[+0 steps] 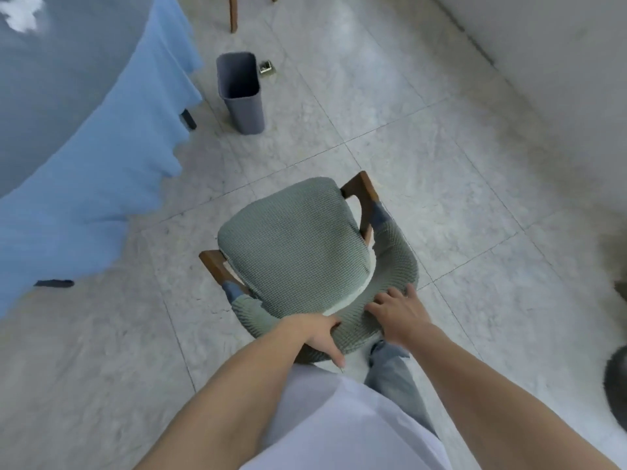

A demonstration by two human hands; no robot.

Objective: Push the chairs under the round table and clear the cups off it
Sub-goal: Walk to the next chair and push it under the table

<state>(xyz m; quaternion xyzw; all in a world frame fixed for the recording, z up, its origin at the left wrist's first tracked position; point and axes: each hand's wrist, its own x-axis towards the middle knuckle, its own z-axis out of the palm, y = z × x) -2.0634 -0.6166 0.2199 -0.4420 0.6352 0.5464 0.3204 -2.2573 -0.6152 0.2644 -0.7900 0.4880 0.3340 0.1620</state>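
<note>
A wooden chair (291, 245) with a grey-green knitted cover stands on the floor in front of me, its seat facing away toward the upper left. My left hand (322, 337) grips the curved backrest at its near left part. My right hand (397, 313) lies on top of the backrest, fingers spread over the fabric. The round table (51, 89) with a blue cloth (112, 164) hanging to the floor fills the upper left, a gap of floor away from the chair. A white crumpled thing (22, 11) lies on the tabletop at the far left corner; no cups are visible.
A grey waste bin (242, 93) stands on the marble floor beside the tablecloth, with a small box (267, 68) behind it. Wooden legs of another chair (234, 11) show at the top. A white wall (543, 45) runs along the right. A dark round object (615, 385) is at the right edge.
</note>
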